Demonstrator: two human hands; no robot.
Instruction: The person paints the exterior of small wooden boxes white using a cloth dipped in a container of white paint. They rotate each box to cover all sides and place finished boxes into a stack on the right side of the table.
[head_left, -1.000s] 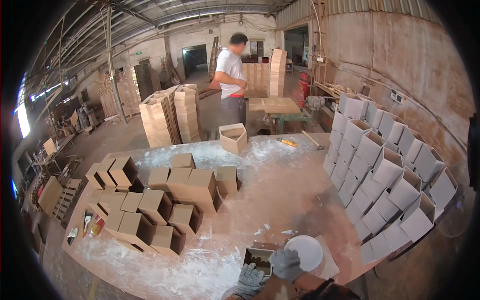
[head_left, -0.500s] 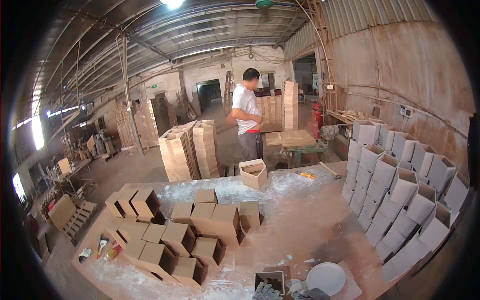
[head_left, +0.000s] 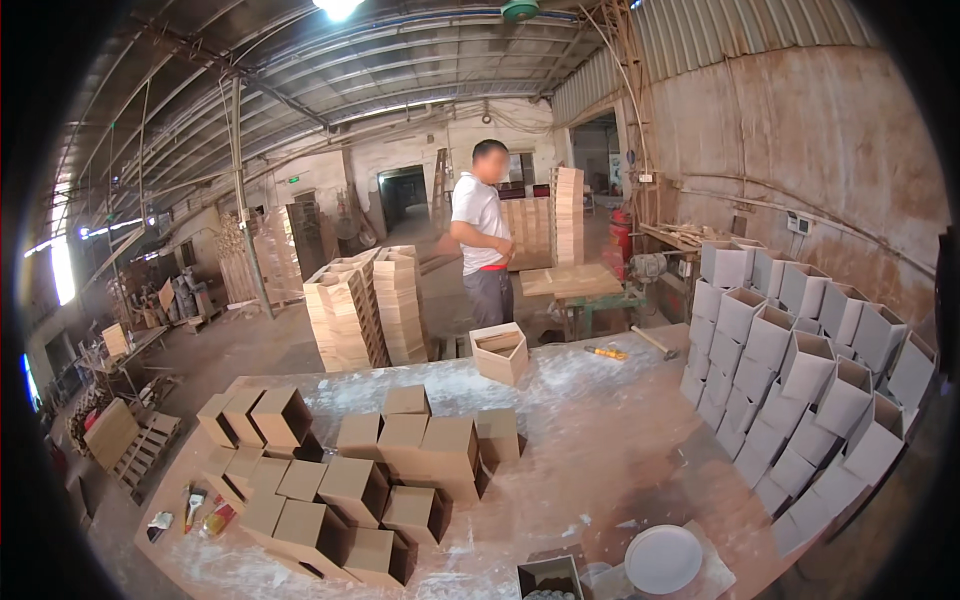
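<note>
Only a sliver of a grey knitted glove, my left hand [head_left: 550,595], shows at the lower edge. It is at the open box [head_left: 550,570], which has pale rims and a dark inside. Its fingers are mostly cut off by the frame. My right hand is out of the picture. Right of the box lies a white round plate or lid [head_left: 663,558] on a pale flat sheet [head_left: 715,578]. Several brown open-ended boxes [head_left: 350,490] lie on their sides in a cluster on the left of the worktable [head_left: 600,450].
Grey angular boxes [head_left: 765,400] stand stacked along the right. A wooden angular frame [head_left: 498,355], a yellow-handled tool [head_left: 606,352] and a hammer [head_left: 655,343] lie at the far edge. A brush [head_left: 195,508] lies left. Beyond, a person [head_left: 482,225] stands near wooden stacks [head_left: 345,310].
The view has shifted slightly. Both gloved hands showed at the lower edge before; now the right is gone and only a bit of the left shows at the open box.
</note>
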